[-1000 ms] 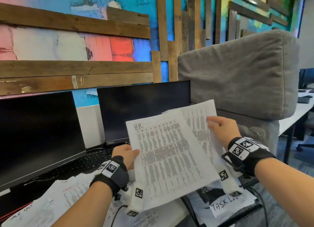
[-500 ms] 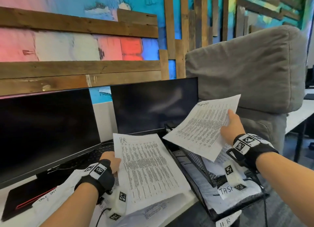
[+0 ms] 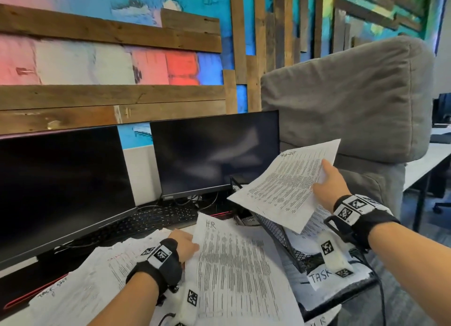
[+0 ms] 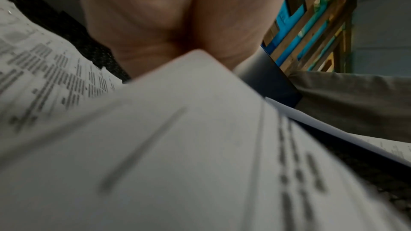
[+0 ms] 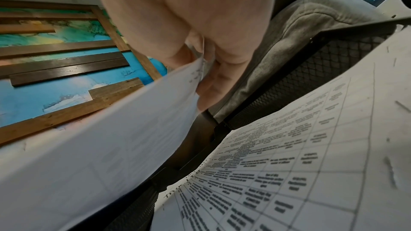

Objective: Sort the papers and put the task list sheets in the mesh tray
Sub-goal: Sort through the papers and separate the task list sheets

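My right hand [image 3: 325, 183] pinches a printed task list sheet [image 3: 288, 186] by its right edge and holds it tilted above the black mesh tray [image 3: 280, 230]. In the right wrist view the fingers [image 5: 213, 83] lie under that sheet [image 5: 100, 147], with thumb on top, over the tray [image 5: 311, 69] and the task list sheets [image 5: 300, 164] lying in it. My left hand [image 3: 186, 240] grips the left edge of a sheet marked HR [image 3: 234, 262], low over the paper pile [image 3: 80, 284] on the desk. The left wrist view shows the palm [image 4: 155, 24] against that paper [image 4: 177, 147].
Two dark monitors [image 3: 61, 186] [image 3: 214, 152] stand at the back of the desk with a black keyboard [image 3: 151, 220] in front of them. A grey cushioned chair back [image 3: 341, 99] rises behind the tray. A label reading TASK [image 3: 321, 275] hangs on the tray's front.
The two sheets have come apart. My right hand carried the task list sheet right and down over the tray, while my left hand lowered the HR sheet onto the desk pile.
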A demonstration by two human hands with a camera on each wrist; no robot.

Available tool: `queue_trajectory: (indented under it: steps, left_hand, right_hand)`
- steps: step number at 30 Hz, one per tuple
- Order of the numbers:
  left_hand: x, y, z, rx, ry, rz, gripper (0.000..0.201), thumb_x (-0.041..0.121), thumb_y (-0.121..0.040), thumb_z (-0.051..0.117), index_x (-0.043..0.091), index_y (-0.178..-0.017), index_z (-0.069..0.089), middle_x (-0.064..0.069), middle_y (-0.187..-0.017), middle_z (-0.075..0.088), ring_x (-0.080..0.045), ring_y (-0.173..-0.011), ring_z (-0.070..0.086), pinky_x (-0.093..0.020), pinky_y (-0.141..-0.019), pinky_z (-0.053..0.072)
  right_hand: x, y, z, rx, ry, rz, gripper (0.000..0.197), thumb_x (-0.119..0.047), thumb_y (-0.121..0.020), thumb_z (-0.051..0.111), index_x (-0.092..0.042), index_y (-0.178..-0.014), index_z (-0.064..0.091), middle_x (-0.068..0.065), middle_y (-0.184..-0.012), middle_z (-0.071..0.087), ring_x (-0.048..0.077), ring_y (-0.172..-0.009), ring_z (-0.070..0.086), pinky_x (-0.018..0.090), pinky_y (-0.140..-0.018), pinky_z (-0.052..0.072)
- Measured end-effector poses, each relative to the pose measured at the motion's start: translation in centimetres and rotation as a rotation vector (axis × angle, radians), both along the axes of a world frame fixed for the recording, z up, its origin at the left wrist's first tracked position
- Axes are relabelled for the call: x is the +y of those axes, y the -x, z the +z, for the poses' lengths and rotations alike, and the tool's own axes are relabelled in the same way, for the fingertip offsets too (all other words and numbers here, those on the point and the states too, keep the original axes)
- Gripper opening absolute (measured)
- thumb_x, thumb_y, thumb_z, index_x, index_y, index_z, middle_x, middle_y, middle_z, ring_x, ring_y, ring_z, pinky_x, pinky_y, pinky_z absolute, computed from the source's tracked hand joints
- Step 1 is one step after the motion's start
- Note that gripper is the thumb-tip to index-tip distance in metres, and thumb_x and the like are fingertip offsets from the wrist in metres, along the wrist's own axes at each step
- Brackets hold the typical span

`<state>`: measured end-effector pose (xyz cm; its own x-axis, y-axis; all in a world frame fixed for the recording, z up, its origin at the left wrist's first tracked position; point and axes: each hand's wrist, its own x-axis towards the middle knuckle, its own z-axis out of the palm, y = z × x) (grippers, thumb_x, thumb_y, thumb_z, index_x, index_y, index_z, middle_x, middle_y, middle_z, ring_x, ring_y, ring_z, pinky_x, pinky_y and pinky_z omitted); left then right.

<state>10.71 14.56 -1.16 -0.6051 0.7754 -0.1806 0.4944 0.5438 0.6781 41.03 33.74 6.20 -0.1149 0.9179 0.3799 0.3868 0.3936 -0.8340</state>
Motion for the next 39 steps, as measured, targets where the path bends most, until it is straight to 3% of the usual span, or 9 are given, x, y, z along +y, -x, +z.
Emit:
queue_trajectory:
  steps: [3, 10, 13, 15, 17, 22, 27, 33, 39]
  left_hand:
    - [1.1, -0.5, -0.5, -0.109, -0.02, -0.034, 0.022, 0.018, -0.087, 0.062, 0.01, -0.107, 0.07, -0.007, -0.107, 0.069, -0.024, -0.097, 0.066, -0.035, -0.089, 0.054]
    - [4.8, -4.4, -1.4, -0.252, -0.182, -0.016, 0.013, 0.008, -0.087, 0.06, -0.002, -0.092, 0.067, -0.016, -0.096, 0.069, -0.027, -0.085, 0.067, -0.033, -0.075, 0.057]
    - [5.9, -7.1, -1.7, -0.406, -0.252, 0.013, 0.015, -0.007, -0.089, 0.051, -0.004, -0.077, 0.06, -0.02, -0.073, 0.061, -0.017, -0.046, 0.059, -0.027, -0.05, 0.055]
    - [6.6, -8.8, -2.1, -0.616, -0.312, 0.002, 0.017, -0.014, -0.089, 0.046, -0.007, -0.082, 0.06, -0.023, -0.075, 0.06, -0.022, -0.046, 0.059, -0.043, -0.067, 0.058]
    - [7.3, -10.1, -2.3, -0.825, -0.341, -0.048, 0.02, -0.014, -0.093, 0.039, -0.01, -0.098, 0.058, -0.026, -0.089, 0.062, -0.032, -0.068, 0.063, -0.057, -0.081, 0.052]
    - [9.8, -8.6, -0.2, -0.638, -0.401, 0.023, 0.032, 0.005, -0.094, 0.048, -0.002, -0.125, 0.051, -0.02, -0.117, 0.061, -0.032, -0.092, 0.063, -0.045, -0.075, 0.057]
    - [8.3, -7.1, 5.5, -0.696, -0.473, -0.019, 0.03, 0.041, -0.101, 0.034, 0.017, -0.111, 0.049, -0.01, -0.113, 0.06, -0.027, -0.067, 0.06, -0.038, -0.064, 0.052]
    - [8.0, -8.0, 7.6, -0.309, -0.442, -0.205, 0.014, 0.017, -0.094, 0.057, 0.004, -0.093, 0.061, -0.007, -0.068, 0.063, -0.013, -0.04, 0.051, -0.024, -0.043, 0.044]
    - [9.1, -8.1, 8.9, -0.455, -0.633, -0.017, 0.015, 0.006, -0.094, 0.055, 0.002, -0.08, 0.057, -0.016, -0.059, 0.057, -0.015, -0.035, 0.053, -0.022, -0.037, 0.047]
  right_hand:
    - [0.2, 0.0, -0.3, 0.009, 0.022, 0.015, 0.069, 0.01, -0.087, 0.046, -0.009, -0.15, 0.025, 0.01, -0.15, 0.035, 0.026, -0.136, 0.037, 0.031, -0.109, 0.032]
    - [0.6, 0.4, -0.5, 0.002, 0.052, 0.051, 0.068, 0.008, -0.089, 0.046, -0.014, -0.151, 0.026, 0.009, -0.151, 0.035, 0.025, -0.137, 0.037, 0.039, -0.113, 0.033]
    - [1.0, 0.1, -0.5, -0.037, 0.049, 0.051, 0.066, 0.007, -0.091, 0.044, -0.013, -0.151, 0.025, 0.009, -0.153, 0.032, 0.026, -0.139, 0.032, 0.036, -0.114, 0.03]
    - [1.1, -0.3, -0.4, -0.054, 0.05, 0.057, 0.065, 0.008, -0.091, 0.044, -0.013, -0.151, 0.026, 0.01, -0.153, 0.032, 0.026, -0.138, 0.035, 0.036, -0.112, 0.033]
    - [1.4, -0.7, -0.2, -0.052, 0.054, 0.064, 0.064, 0.008, -0.091, 0.044, -0.015, -0.149, 0.029, 0.01, -0.15, 0.037, 0.028, -0.133, 0.042, 0.038, -0.108, 0.039]
    - [1.9, -2.7, 1.4, -0.069, -0.074, 0.132, 0.055, 0.006, -0.092, 0.047, -0.015, -0.142, 0.044, 0.002, -0.144, 0.045, 0.012, -0.132, 0.039, 0.018, -0.103, 0.025]
    - [2.5, -3.7, 3.6, -0.053, -0.121, 0.209, 0.051, -0.002, -0.093, 0.051, -0.026, -0.138, 0.05, -0.012, -0.135, 0.05, 0.001, -0.125, 0.042, 0.02, -0.104, 0.027]
    - [1.8, -1.8, 5.2, 0.068, -0.088, 0.297, 0.048, -0.002, -0.093, 0.054, -0.024, -0.136, 0.052, -0.013, -0.128, 0.052, 0.002, -0.118, 0.047, 0.017, -0.098, 0.031]
    - [1.0, -2.2, 6.1, -0.096, -0.103, 0.311, 0.049, -0.024, -0.089, 0.065, -0.029, -0.136, 0.052, -0.013, -0.129, 0.052, 0.008, -0.123, 0.047, 0.031, -0.108, 0.034]
